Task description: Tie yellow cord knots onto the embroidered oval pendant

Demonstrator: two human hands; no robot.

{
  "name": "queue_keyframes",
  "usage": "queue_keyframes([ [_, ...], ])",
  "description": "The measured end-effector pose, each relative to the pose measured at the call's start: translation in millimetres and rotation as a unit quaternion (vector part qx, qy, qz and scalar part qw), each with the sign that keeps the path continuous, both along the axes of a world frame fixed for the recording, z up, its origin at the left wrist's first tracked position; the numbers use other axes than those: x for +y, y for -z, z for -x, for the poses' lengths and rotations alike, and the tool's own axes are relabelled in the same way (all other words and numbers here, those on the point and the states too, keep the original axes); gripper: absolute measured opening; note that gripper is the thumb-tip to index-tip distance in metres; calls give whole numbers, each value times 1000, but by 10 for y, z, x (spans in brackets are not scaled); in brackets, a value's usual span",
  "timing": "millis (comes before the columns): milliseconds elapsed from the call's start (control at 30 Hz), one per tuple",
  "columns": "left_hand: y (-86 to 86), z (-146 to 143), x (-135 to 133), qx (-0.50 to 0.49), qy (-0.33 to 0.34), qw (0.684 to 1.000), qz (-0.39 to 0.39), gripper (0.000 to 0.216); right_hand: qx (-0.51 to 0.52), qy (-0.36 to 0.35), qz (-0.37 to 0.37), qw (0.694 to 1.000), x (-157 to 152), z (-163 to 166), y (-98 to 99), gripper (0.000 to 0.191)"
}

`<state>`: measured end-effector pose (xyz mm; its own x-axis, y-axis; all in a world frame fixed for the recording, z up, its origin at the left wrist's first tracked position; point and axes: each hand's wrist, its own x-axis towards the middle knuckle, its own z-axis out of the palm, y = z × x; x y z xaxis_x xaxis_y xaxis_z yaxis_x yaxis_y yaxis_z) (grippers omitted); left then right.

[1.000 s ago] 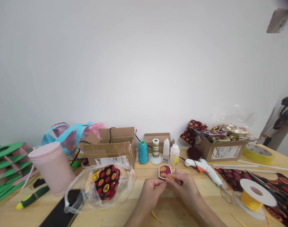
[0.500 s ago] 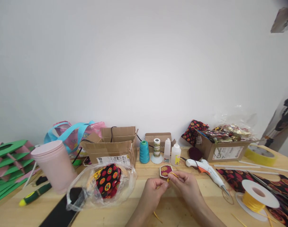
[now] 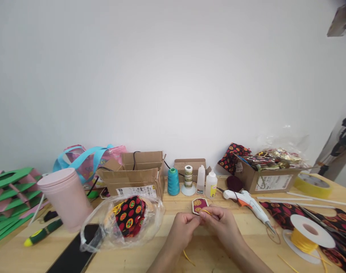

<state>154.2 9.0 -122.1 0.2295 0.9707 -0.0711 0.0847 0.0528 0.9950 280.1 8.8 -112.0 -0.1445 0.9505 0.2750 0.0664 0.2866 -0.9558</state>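
Observation:
A yellow cord (image 3: 205, 211) runs between the fingertips of my two hands, close to the table's middle. My left hand (image 3: 181, 229) pinches it from the left, and a loose yellow end hangs out below that hand. From the right, my right hand (image 3: 222, 223) pinches the cord, with its thumb and fingers pressed together. The fingertips of both hands meet or nearly meet. Just beyond them is a small dark red patch (image 3: 199, 205) with a gold flower pattern and a pale border. Whether the cord is fastened to the patch is hidden by my fingers.
On the right are a white glue gun (image 3: 251, 206) and a spool of yellow cord (image 3: 306, 237). Teal thread (image 3: 173, 182) and a glue bottle (image 3: 211, 185) stand behind. Leftward lie a plastic bag (image 3: 153, 218) with patterned fabric, a phone (image 3: 76, 250) and a pink cup (image 3: 65, 201).
My fingertips have drawn closer together, and my right fingers have curled in more around the cord. The patch stays in nearly the same place.

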Motion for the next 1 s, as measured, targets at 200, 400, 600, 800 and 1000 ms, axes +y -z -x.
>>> queue_keyframes([
  [200, 35, 3, 19, 9, -10, 999, -50, 40, 50, 40, 44, 997, 17, 8, -24, 27],
  [400, 76, 2, 1, 0, -24, 1000, 20, 36, 6, 71, 35, 997, 38, -22, -18, 26],
  [600, 65, -7, -12, -3, -26, 1000, -3, 26, -49, 57, 0, 997, 39, -6, 39, 27],
  [800, 5, -23, -33, -7, 18, 999, -49, 24, -80, 49, -22, 995, 74, -28, 124, 25],
  [1000, -21, -14, -53, -3, 79, 993, -87, 27, -180, 88, -105, 974, 80, -71, 130, 28],
])
